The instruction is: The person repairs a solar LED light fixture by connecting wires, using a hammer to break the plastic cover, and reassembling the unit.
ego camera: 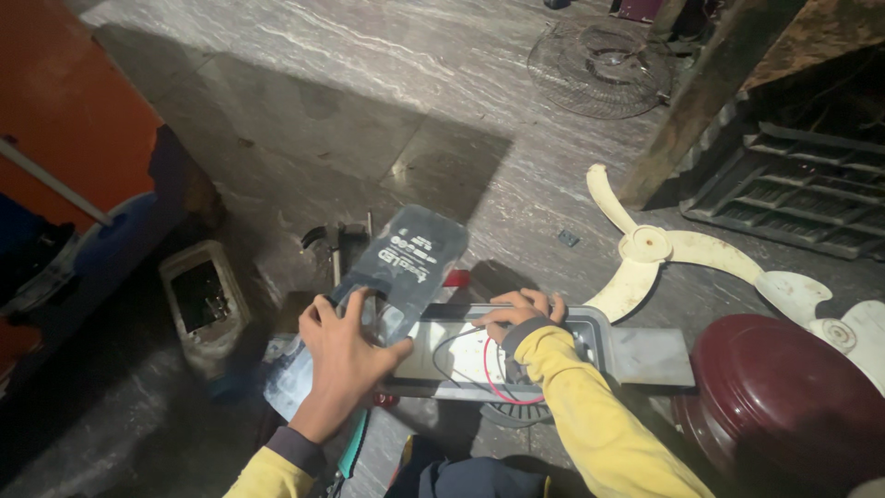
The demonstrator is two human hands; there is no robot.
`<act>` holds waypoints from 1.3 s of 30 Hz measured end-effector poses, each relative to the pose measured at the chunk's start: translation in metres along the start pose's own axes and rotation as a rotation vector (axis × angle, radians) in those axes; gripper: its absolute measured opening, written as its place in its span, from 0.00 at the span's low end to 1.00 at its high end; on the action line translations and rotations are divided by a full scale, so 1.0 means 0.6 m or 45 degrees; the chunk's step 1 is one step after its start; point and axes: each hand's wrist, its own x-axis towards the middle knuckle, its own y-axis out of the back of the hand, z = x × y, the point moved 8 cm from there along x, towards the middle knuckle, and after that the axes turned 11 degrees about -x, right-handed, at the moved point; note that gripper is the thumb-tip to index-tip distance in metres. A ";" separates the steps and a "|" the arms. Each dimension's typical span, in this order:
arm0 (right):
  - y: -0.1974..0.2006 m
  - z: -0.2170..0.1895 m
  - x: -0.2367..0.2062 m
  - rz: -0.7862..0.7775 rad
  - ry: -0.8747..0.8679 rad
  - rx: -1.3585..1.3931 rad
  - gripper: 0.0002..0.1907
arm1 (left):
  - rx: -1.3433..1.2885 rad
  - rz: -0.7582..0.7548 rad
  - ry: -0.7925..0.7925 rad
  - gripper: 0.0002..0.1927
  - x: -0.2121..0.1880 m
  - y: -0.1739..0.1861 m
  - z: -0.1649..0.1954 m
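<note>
Head view looks down on a long grey lamp housing lying crosswise on the stone floor, long axis left to right. Left hand lies nearer its left end, fingers spread on the lifted dark cover. Right hand sits mid-length, fingers curled over the far rim above red and black wires.
</note>
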 end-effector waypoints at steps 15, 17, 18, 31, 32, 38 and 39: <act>-0.051 0.049 0.044 0.104 -0.086 -0.241 0.13 | -0.197 -0.095 0.032 0.48 -0.018 -0.032 0.062; -0.057 0.057 0.058 0.052 -0.151 -0.362 0.19 | -0.221 -0.044 -0.059 0.48 -0.018 -0.030 0.079; -0.062 0.065 0.060 -0.013 -0.215 -0.422 0.22 | -0.218 -0.029 -0.107 0.48 -0.016 -0.032 0.087; 0.024 -0.003 0.004 0.003 -0.006 0.093 0.10 | 0.035 0.030 0.259 0.50 0.038 -0.056 -0.043; 0.024 -0.003 0.005 0.011 0.003 0.084 0.10 | 0.033 0.011 0.275 0.51 0.036 -0.061 -0.051; 0.023 -0.009 0.003 0.059 0.062 0.088 0.09 | 0.160 -0.053 0.125 0.49 0.023 -0.068 -0.045; 0.025 -0.014 0.003 0.062 0.092 0.090 0.08 | 0.222 -0.038 0.027 0.49 0.022 -0.065 -0.031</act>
